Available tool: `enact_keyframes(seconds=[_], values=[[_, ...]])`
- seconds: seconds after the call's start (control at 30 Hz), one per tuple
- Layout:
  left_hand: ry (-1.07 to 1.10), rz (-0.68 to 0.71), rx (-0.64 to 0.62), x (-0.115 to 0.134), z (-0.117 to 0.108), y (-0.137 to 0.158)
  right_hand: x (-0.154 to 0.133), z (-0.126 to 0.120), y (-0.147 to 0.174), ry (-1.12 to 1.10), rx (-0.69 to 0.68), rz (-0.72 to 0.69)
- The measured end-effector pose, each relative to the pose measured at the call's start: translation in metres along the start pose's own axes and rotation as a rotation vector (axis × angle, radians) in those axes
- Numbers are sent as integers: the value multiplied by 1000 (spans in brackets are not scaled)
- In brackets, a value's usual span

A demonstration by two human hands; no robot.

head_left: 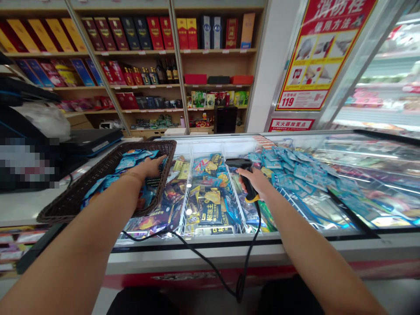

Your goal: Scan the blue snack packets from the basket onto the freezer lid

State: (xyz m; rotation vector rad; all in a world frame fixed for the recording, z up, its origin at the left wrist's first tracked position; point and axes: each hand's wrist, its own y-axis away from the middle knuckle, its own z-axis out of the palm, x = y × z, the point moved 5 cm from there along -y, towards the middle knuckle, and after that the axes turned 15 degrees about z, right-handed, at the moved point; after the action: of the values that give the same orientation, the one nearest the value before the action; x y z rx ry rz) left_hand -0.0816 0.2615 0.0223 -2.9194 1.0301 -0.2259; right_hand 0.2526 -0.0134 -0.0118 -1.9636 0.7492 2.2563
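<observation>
Clock positions are read from the centre of the view.

At nine o'clock, a dark brown woven rectangular basket (62, 207) contains small glossy blue plastic packets (136, 158). The left hand (151, 168) is inside the basket, over these packets, on the side between two and three o'clock. Its fingertips are close to the wall; whether it grips a packet cannot be determined.

At four o'clock, the right hand (255, 180) is closed around the handle of a black barcode scanner with yellow trim (252, 192). The scanner is held above the white glass-topped chest freezer (151, 261), its head toward eleven o'clock of the hand. A black cable (240, 286) descends from the handle and is bunched near six o'clock.

At three o'clock, a heaped pile of pale blue packets (288, 168) lies over the freezer's right portion, apart from the right hand. Inside the freezer, white wire dividers (185, 197) separate assorted goods; a black-and-yellow packet (213, 206) shows at six o'clock. Wooden shelves holding boxed goods (138, 52) stand at eleven o'clock.
</observation>
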Motion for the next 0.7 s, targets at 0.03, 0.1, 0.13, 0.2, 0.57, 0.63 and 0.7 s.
enact_keyframes(seconds=[0.03, 0.1, 0.13, 0.2, 0.57, 0.63, 0.7], values=[[-44, 10, -59, 2, 1, 1, 0, 0, 0, 1, -2, 1], [-111, 34, -154, 5, 2, 1, 0, 1, 0, 5, -6, 3], [-118, 38, -170, 6, 2, 1, 0, 1, 0, 8, -8, 3], [-114, 34, -174, 6, 1, -1, 0, 2, 1, 13, -7, 4], [-268, 37, 132, 13, -13, -4, -2, 4, 5, 8, 5, -7], [-216, -14, 289, 16, -27, 1, -1, 4, 5, 10, 10, -1], [-98, -98, 440, 16, -40, 8, -1, 3, 5, 6, 19, 4]])
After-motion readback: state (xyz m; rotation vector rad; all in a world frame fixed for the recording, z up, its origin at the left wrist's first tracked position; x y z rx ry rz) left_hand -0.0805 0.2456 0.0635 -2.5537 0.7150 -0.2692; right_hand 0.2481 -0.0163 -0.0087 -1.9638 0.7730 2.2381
